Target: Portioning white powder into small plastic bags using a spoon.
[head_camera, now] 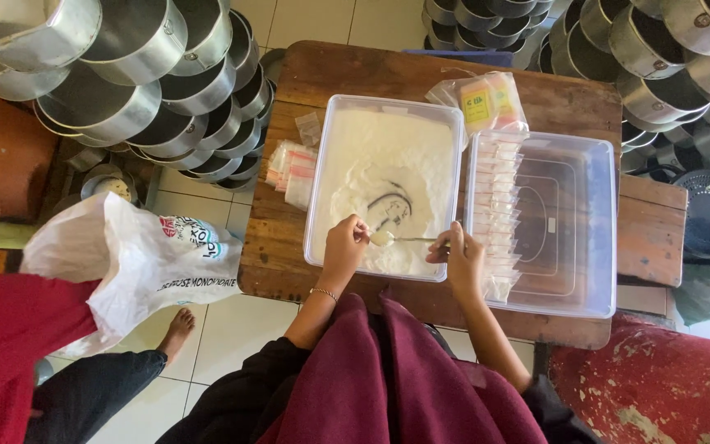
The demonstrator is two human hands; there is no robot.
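Wooden table (322,74) — worn, brown, seen from above.

Clear plastic tub (315,205), centre of table: filled with white powder (388,156), surface scooped and furrowed.

Second clear tub (597,222), just right of the first and touching it: mostly bare, a row of small filled packets (499,214) stacked along its left wall.

Left hand (345,247), over near edge of powder tub: fingers curled narrow, pinching something small at the spoon's bowl; too small to tell what. Thin bracelet (323,292) at wrist.

Right hand (459,253), over the seam between the two tubs: fingers closed on handle of metal spoon (400,239). Spoon level, bowl heaped with powder, pointing left, meeting left fingertips above the near part of the powder.

Loose small plastic bags (293,173), red-edged, on table left of powder tub.

Clear bag with yellow and pink packets (486,100), far side, resting across both tubs' far corners.

Stacked round metal tins (125,74), far left; more far right.

Large white plastic sack (137,259), left, off table, held by a seated person in red top (6,345); bare foot on tiled floor (223,329).
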